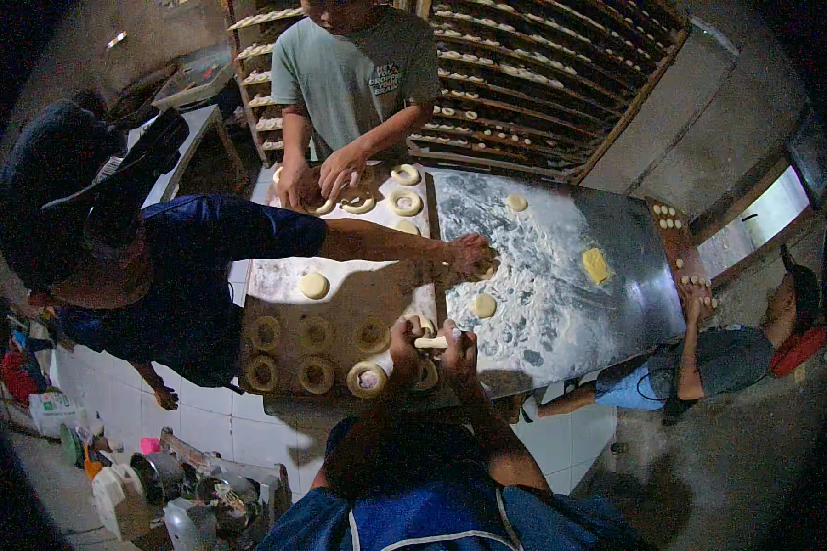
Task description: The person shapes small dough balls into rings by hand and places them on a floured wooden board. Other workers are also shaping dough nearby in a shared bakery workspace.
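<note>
Near the front edge of the floured table, my left hand and my right hand are closed on a pale piece of dough, a short thick strip from this angle. Its ends are covered by my fingers, so I cannot tell whether it is a ring. Just left of my left hand, a dough ring lies on the wooden board. Several more rings sit there in shadow. Beyond my right hand lies a flat round dough disc.
From the left, a co-worker's arm crosses the table. A second person's hands shape dough at the far side. A yellow lump rests on the metal tabletop. Behind stands a rack of dough pieces; another person is at right.
</note>
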{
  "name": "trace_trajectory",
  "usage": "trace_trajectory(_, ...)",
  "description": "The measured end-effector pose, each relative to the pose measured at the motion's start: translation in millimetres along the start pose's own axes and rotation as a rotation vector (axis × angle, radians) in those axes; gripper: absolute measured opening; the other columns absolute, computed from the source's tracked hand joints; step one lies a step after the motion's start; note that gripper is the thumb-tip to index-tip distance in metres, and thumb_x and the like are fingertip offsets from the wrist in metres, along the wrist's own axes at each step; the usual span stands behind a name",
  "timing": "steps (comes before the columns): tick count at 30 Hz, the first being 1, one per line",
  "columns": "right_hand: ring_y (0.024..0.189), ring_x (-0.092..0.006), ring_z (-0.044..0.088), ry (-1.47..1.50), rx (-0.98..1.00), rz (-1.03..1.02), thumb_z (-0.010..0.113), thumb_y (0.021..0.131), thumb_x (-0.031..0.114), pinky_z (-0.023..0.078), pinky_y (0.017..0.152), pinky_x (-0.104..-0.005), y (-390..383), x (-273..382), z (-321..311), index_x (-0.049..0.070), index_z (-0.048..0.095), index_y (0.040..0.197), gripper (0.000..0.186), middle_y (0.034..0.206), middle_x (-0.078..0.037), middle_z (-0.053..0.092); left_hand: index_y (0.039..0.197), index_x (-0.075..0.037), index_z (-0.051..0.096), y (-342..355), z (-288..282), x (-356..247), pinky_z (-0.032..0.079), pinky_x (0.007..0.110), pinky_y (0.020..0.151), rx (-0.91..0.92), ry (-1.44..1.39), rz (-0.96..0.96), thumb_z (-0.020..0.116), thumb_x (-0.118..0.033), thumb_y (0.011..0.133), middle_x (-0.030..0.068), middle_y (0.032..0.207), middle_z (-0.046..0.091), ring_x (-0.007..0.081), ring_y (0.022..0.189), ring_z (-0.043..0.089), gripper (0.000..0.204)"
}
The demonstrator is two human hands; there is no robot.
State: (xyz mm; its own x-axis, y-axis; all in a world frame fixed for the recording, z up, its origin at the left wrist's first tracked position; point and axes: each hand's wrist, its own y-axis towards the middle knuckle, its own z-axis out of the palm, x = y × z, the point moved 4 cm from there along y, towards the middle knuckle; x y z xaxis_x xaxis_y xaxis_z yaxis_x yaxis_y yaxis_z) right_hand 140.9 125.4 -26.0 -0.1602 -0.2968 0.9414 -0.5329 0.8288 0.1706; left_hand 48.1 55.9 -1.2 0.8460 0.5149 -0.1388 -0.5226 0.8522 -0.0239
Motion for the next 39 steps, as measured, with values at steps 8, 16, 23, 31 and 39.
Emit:
trace_trajectory(8,0.083,-0.0331,0.053,-0.739,-0.029,-0.490,0.060,0.086,0.031,0.043,0.071,-0.0436,-31,14,34,0.000,0.059,0.104,0.036,0.089,-0.017,0.057,0.077,-0.006,0.050,-7,-25,-34,0.042,0.034,0.053,-0.340,0.158,0.090,0.040,-0.032,0.094,0.0078,0.068,0.056,0.0202,0.061,0.054,0.032)
trace_trajectory(16,0.087,-0.0377,0.056,-0.352,0.159,-0.249,0.048,0.089,0.021,0.046,0.074,-0.0458,-27,47,62,0.003,0.047,0.125,0.040,0.090,-0.021,0.058,0.070,-0.007,0.043,-14,-3,-84,0.040,0.033,0.054,-0.165,0.967,0.187,0.039,-0.032,0.095,0.0049,0.061,0.045,0.0193,0.055,0.047,0.036)
trace_trajectory(23,0.085,-0.0384,0.057,-0.413,0.331,0.158,0.053,0.090,0.034,0.046,0.071,-0.0424,-12,28,61,0.000,0.058,0.109,0.040,0.098,-0.023,0.060,0.067,-0.007,0.044,-11,-6,-92,0.033,0.035,0.048,-0.131,1.320,0.203,0.032,-0.036,0.097,0.0024,0.057,0.043,0.0162,0.052,0.042,0.044)
trace_trajectory(31,0.072,-0.0187,0.057,0.253,0.191,-0.126,0.048,0.092,0.041,0.046,0.063,-0.0336,16,20,58,0.000,0.063,0.090,0.043,0.079,-0.008,0.061,0.065,-0.002,0.047,23,-37,-86,0.038,0.037,0.054,-0.297,1.422,0.091,0.028,-0.043,0.097,0.0102,0.059,0.052,0.0192,0.057,0.048,0.055)
trace_trajectory(39,0.096,-0.0312,0.058,-0.488,0.197,0.141,0.077,0.066,0.025,0.045,0.085,-0.0403,123,69,17,-0.004,0.047,0.115,0.064,0.103,-0.021,0.058,0.071,0.000,0.053,121,-5,-98,0.046,0.043,0.058,-0.377,1.780,0.162,0.049,-0.030,0.089,0.0160,0.068,0.053,0.0296,0.071,0.058,0.035)
